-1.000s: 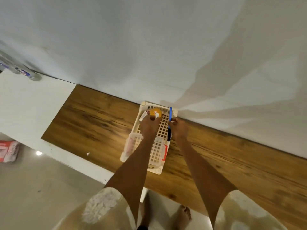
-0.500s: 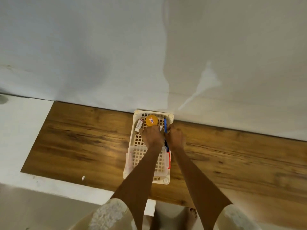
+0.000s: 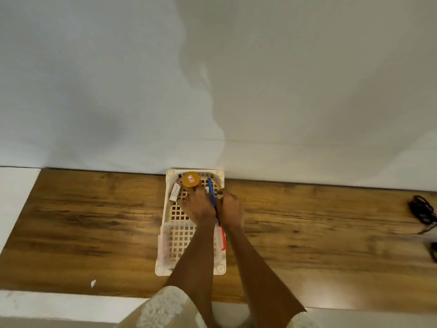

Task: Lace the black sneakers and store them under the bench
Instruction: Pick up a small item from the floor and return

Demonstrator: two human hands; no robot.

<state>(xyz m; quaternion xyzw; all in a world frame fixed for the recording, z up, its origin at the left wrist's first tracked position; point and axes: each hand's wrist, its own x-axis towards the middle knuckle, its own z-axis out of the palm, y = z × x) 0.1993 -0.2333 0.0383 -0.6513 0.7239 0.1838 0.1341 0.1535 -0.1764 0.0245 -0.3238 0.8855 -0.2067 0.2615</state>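
Nearest the camera, pale sleeves [image 3: 163,308] framed two bare forearms reaching out over the wooden bench top [image 3: 82,221]. On it sat a cream lattice basket [image 3: 176,214], its long axis running from the person toward the wall, far end touching the white wall [image 3: 212,79]. A clear plastic box [image 3: 165,245] lay in its near end. The left hand [image 3: 198,205] rested inside the basket, fingers spread over its contents and clasping nothing clearly. The right hand [image 3: 230,209] sat at the basket's right rim; whether it pinched the blue pen [image 3: 211,191] between the hands could not be told. The pen pointed toward the wall. Beyond the fingers lay a small tube [image 3: 175,191] and an orange-lidded jar [image 3: 191,179].

No sneakers were visible. Black laces [image 3: 422,210] appeared to lie coiled at the bench's far right, well apart from the hands. By my reading, lacing had not begun; the next move called for leaving the basket and fetching laces and shoes.
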